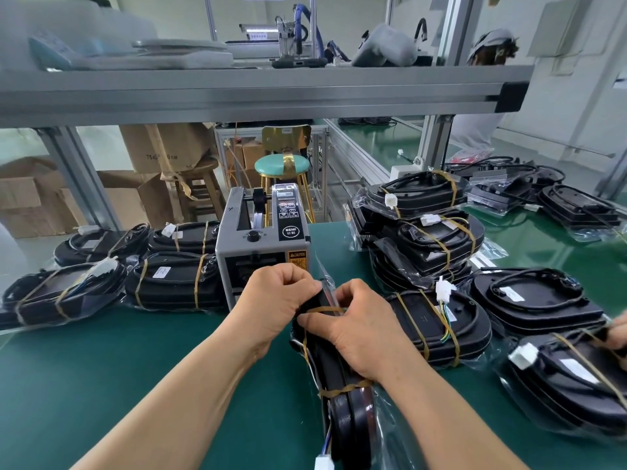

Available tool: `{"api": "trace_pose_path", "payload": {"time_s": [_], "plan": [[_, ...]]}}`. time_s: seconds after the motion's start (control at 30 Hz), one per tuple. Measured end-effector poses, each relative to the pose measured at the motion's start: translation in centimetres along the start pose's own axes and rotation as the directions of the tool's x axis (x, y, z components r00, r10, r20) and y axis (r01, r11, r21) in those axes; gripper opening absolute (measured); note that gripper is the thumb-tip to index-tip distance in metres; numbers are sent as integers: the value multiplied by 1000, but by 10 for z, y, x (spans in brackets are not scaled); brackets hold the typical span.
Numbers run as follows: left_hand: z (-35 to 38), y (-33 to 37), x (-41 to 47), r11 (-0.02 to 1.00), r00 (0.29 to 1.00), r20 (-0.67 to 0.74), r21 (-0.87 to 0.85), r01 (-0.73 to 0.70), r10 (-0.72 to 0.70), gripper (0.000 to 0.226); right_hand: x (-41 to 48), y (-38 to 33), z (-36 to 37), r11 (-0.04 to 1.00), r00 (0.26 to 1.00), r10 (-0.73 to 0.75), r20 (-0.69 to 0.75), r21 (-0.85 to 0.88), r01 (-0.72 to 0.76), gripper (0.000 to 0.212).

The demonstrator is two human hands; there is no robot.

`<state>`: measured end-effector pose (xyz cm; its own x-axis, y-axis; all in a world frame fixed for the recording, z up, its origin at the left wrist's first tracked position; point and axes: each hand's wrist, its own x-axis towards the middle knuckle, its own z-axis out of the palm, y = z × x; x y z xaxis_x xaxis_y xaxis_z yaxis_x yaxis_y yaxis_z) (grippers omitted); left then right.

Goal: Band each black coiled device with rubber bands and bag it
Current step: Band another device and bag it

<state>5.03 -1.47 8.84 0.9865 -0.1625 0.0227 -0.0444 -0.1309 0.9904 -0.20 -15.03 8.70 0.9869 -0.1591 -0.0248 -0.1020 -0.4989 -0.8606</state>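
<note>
White connector [324, 463] on its lead is nearest me, dangling at the bottom end of the black device [349, 418]. The device stands on edge on the green mat [135, 368] and runs from that plug up and away into both my hands.

Right hand [356, 330]: fingers curled over the device's upper part, thumb laid along the far band [322, 309], which wraps the device right at my thumb. Left hand [274, 300]: curled tight, pinching the far end of the device, close against the right hand's fingers. Can't tell if the left also has film in the pinch.

Near band [346, 388] sits round the device just below my right wrist. Clear bag [390, 435] lies under and right of the device's near end, and a strip of film sticks up between my hands.

Just beyond the left hand is a grey tape dispenser [261, 252]. Just beside the right hand lies a banded unit [437, 327] with its plug sticking up. Behind that is a stack of banded units [424, 232], with more spread further right. Another person's fingers [619, 329] are at the right edge, on a band. Well left of my left hand are bagged units [169, 283] in a group.

Overhead is an aluminium shelf rail [237, 93]. Beyond the bench stand a green stool [281, 166] and cardboard boxes [34, 198].
</note>
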Motion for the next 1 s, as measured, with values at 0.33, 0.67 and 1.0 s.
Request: {"api": "trace_pose_path", "payload": {"time_s": [0.33, 0.67, 1.0], "plan": [[6, -9, -4, 1000, 992, -127, 31, -5, 9, 18, -1, 0, 0, 1000, 1000, -12, 0, -12, 12, 50], [18, 1, -9, 886, 954, -36, -384, 261, -297, 18, -2, -3, -1, 1000, 1000, -13, 18, -15, 13, 53], [6, 10, -33, 949, 985, -5, -271, 164, -172, 12, -7, -12, -17, 973, 977, 28, 210, -231, 21, 74]]}}
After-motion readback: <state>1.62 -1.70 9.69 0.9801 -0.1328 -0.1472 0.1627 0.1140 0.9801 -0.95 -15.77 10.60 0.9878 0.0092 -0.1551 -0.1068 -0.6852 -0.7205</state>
